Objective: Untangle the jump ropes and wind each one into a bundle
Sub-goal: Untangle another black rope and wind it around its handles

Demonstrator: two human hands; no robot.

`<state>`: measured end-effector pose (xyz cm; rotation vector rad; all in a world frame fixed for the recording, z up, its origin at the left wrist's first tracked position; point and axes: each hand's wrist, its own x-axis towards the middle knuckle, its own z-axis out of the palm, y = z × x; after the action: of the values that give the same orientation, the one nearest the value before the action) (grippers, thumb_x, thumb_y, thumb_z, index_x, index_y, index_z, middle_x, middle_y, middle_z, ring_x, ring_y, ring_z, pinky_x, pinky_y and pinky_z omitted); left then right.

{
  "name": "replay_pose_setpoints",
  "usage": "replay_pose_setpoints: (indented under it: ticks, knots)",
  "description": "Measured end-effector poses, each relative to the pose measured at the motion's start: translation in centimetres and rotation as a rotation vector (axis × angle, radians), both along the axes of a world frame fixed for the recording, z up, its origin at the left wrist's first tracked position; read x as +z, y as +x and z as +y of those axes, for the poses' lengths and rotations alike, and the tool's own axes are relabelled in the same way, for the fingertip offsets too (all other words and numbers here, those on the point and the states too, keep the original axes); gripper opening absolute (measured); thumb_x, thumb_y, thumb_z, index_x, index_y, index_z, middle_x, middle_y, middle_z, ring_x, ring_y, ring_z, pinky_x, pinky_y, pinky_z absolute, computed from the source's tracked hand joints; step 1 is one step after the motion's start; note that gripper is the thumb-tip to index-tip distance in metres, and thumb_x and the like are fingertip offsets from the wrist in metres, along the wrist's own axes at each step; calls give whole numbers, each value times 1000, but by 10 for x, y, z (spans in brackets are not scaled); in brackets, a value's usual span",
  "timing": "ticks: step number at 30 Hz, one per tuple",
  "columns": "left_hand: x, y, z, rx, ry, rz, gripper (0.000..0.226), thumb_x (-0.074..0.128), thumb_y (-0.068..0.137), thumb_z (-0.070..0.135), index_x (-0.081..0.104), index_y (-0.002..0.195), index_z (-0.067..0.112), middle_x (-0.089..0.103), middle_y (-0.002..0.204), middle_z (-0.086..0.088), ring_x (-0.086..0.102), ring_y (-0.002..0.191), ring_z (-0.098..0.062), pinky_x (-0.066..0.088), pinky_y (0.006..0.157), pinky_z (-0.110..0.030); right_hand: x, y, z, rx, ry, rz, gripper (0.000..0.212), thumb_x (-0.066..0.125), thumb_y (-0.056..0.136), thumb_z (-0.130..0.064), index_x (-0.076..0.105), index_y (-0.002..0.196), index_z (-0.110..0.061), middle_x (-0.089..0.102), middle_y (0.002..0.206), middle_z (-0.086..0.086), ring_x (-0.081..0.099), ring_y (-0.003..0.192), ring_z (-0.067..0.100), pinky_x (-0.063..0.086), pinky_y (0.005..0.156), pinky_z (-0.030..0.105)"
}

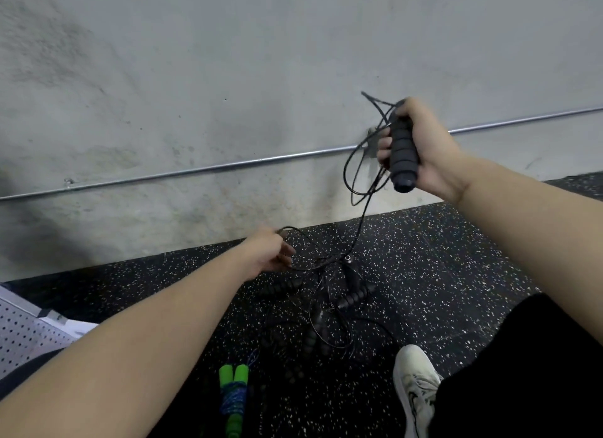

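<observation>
Right hand (421, 147) grips black foam handle (403, 153) raised by wall, few cord loops hanging. Left hand (272, 251) pinches same cord (357, 238) low — cord runs into tangled pile (323, 303) on floor. Risk: pulling tightens knot, drags other handles. Green rope (235, 395) already bundled. No containers seen.

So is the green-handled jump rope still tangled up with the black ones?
No, the green-handled rope lies wound in its own bundle, apart from the black tangle.
</observation>
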<state>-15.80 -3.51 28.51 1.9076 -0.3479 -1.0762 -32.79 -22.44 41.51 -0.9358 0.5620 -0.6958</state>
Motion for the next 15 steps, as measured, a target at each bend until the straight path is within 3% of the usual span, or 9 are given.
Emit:
replay_pose_setpoints:
  ticks: [5,10,13,15]
  knots:
    - [-15,-16,-12,17,-58,37,76,37,98,-15,14,161,20,64,81,-14,60,63,-21,52,46,-29,10,8,15,10,40,-191,16,53,88,-23,45,81,-11,46,72,3,42,55,14,39,51,26]
    - [-8,-27,-17,97,-346,285,37,41,106,1,56,139,10,68,101,-13,67,83,-26,60,81,-40,16,7,24,32,44,-247,14,49,90,-24,43,86,-11,48,74,2,41,54,13,37,52,24]
    - [-1,-18,-22,384,-524,440,39,42,110,29,45,146,14,63,130,-14,69,103,-35,59,90,-51,23,3,28,71,99,-305,16,47,91,-26,44,84,-11,47,70,0,39,53,11,35,53,22]
    - [1,-10,-20,505,-563,483,45,31,110,43,31,151,25,52,143,-18,65,110,-44,54,96,-60,28,2,30,82,124,-361,16,47,91,-26,45,83,-11,47,70,0,39,52,11,36,51,22]
